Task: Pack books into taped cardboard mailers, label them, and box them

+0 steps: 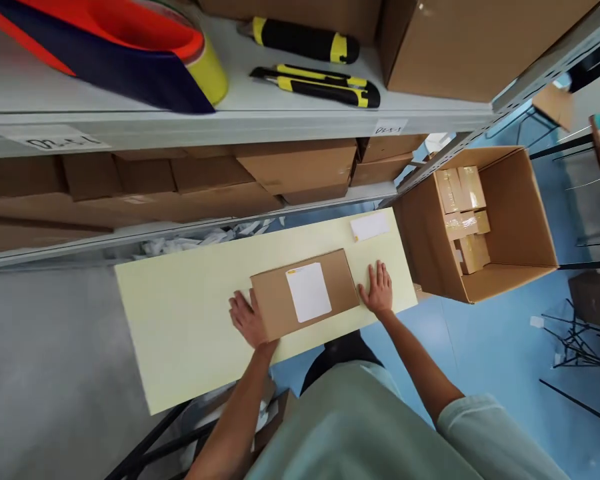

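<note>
A closed brown cardboard box [275, 293] lies flat on a pale yellow table [180, 327], with a white label [309, 292] on its top. My left hand [247, 319] rests at the box's left end, fingers spread, thumb against its edge. Beyond the right end of the box, my right hand [379, 288] lies on the tabletop with its fingers apart, the thumb close to the box's edge. Neither hand grips anything. A white slip of paper [370, 226] lies on the table above my right hand.
A large open carton [517, 220] holding several taped small boxes [463, 190] stands right of the table. Ahead, a metal shelf [280, 127] carries cutters [305, 43], tape rolls [211, 73] and cardboard boxes [300, 163]. Black metal legs [155, 433] show at lower left.
</note>
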### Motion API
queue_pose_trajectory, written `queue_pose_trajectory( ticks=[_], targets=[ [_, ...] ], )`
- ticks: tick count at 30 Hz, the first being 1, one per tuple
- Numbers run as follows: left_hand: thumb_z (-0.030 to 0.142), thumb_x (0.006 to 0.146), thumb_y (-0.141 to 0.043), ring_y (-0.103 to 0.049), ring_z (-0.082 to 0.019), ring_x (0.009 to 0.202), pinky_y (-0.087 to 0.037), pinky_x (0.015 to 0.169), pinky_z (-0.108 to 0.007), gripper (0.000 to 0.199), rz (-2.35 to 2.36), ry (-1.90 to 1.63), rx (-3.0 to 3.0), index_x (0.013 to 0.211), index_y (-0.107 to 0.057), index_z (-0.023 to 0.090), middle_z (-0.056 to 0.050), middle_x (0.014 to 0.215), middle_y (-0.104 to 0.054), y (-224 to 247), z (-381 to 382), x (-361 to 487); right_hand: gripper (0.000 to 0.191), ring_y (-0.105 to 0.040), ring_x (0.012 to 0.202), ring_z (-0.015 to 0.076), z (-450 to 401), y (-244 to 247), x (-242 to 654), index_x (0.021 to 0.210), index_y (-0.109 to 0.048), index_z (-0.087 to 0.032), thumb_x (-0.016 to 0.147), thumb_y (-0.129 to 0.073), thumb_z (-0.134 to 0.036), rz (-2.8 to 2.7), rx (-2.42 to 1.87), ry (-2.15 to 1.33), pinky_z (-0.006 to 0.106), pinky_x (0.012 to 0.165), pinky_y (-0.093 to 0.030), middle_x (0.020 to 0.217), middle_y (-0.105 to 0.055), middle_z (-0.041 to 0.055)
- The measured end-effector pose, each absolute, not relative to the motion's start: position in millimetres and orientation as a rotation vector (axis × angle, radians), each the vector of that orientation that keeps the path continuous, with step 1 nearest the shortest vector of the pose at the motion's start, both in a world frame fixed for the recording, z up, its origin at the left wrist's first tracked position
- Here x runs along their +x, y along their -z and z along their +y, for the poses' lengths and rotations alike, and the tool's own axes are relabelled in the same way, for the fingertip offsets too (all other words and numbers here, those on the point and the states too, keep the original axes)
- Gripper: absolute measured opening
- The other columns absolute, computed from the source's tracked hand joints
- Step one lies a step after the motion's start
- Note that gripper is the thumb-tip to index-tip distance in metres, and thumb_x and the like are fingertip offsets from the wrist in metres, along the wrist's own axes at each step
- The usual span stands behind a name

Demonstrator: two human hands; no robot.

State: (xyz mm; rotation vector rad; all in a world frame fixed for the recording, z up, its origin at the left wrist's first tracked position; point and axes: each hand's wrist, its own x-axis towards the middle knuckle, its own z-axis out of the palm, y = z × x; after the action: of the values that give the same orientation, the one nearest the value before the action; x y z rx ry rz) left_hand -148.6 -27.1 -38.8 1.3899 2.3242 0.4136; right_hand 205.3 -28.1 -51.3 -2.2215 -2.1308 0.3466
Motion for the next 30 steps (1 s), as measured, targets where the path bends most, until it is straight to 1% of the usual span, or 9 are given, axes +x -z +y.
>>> queue_pose_trajectory(
  ticks=[4,6,9,11,15,20,24,27,30],
  targets=[
    [0.021,0.107,-0.044,-0.013,-0.041,0.168,-0.01,0.136,-0.058,0.061,2.292,-0.358,1.393,0.161,-0.038,-0.007,-0.031,0.177,-0.024,44.1,-29.3,-146.7,0.078,-0.016,0.169,0.0401,-26.5,45.0,204.2,0.172,-0.032,-0.009,0.108,-0.049,-0.05,-2.176,-2.273,-0.412,0.058,0.131,-0.029,0.181,-0.02,0.0229],
    [0.024,0.108,-0.044,-0.014,-0.041,0.168,-0.009,0.137,-0.056,0.064,2.307,-0.366,1.36,0.163,-0.035,-0.006,-0.028,0.177,-0.024,45.4,-29.9,-147.1,0.08,-0.014,0.169,0.0407,-25.3,43.1,204.1,0.173,-0.03,-0.008,0.107,-0.05,-0.05,-2.197,-2.3,-0.451,0.058,0.131,-0.028,0.181,-0.019,0.0228],
    [0.028,0.106,-0.045,-0.018,-0.04,0.168,-0.009,0.139,-0.049,0.069,2.335,-0.38,1.317,0.167,-0.031,-0.002,-0.023,0.179,-0.027,51.4,-30.5,-148.0,0.081,-0.013,0.17,0.04,-24.9,43.3,204.8,0.173,-0.029,-0.009,0.107,-0.05,-0.051,-2.204,-2.308,-0.47,0.057,0.132,-0.027,0.181,-0.019,0.0225],
    [0.027,0.106,-0.044,-0.02,-0.042,0.167,-0.01,0.14,-0.048,0.068,2.345,-0.378,1.341,0.167,-0.031,-0.002,-0.022,0.179,-0.027,56.0,-31.3,-148.3,0.08,-0.015,0.17,0.0391,-25.4,44.2,205.5,0.173,-0.029,-0.01,0.107,-0.049,-0.051,-2.196,-2.29,-0.46,0.057,0.132,-0.027,0.181,-0.021,0.0222],
    [0.026,0.109,-0.042,-0.019,-0.044,0.167,-0.012,0.139,-0.055,0.068,2.34,-0.353,1.433,0.168,-0.028,-0.004,-0.027,0.178,-0.025,57.5,-33.6,-147.4,0.079,-0.016,0.169,0.0377,-27.0,45.5,206.4,0.173,-0.029,-0.011,0.108,-0.049,-0.051,-2.192,-2.271,-0.441,0.056,0.132,-0.027,0.181,-0.022,0.0221],
    [0.032,0.113,-0.037,-0.017,-0.04,0.168,-0.012,0.138,-0.053,0.068,2.331,-0.358,1.441,0.167,-0.027,-0.008,-0.029,0.176,-0.027,50.2,-33.4,-143.6,0.079,-0.016,0.17,0.0374,-28.4,48.6,206.6,0.173,-0.03,-0.01,0.108,-0.049,-0.05,-2.179,-2.26,-0.452,0.056,0.133,-0.026,0.181,-0.02,0.0222],
    [0.032,0.111,-0.04,-0.017,-0.04,0.168,-0.011,0.138,-0.054,0.069,2.34,-0.378,1.403,0.166,-0.029,-0.008,-0.032,0.174,-0.029,43.0,-31.0,-140.7,0.08,-0.015,0.17,0.0387,-29.9,50.2,206.3,0.174,-0.027,-0.011,0.107,-0.049,-0.05,-2.157,-2.258,-0.48,0.058,0.132,-0.026,0.182,-0.018,0.0209],
    [0.028,0.107,-0.045,-0.017,-0.042,0.167,-0.011,0.137,-0.056,0.07,2.3,-0.374,1.416,0.166,-0.029,-0.008,-0.034,0.174,-0.028,34.4,-29.5,-140.8,0.08,-0.015,0.17,0.0382,-30.8,49.3,205.4,0.174,-0.027,-0.012,0.107,-0.05,-0.05,-2.149,-2.259,-0.469,0.057,0.132,-0.026,0.182,-0.017,0.0203],
    [0.022,0.101,-0.051,-0.013,-0.049,0.166,-0.016,0.134,-0.062,0.071,2.222,-0.375,1.331,0.162,-0.032,-0.008,-0.037,0.172,-0.026,26.1,-29.1,-142.6,0.079,-0.015,0.17,0.0373,-30.6,47.6,204.7,0.173,-0.029,-0.011,0.107,-0.051,-0.05,-2.151,-2.238,-0.447,0.056,0.133,-0.025,0.182,-0.018,0.0208]
  ],
)
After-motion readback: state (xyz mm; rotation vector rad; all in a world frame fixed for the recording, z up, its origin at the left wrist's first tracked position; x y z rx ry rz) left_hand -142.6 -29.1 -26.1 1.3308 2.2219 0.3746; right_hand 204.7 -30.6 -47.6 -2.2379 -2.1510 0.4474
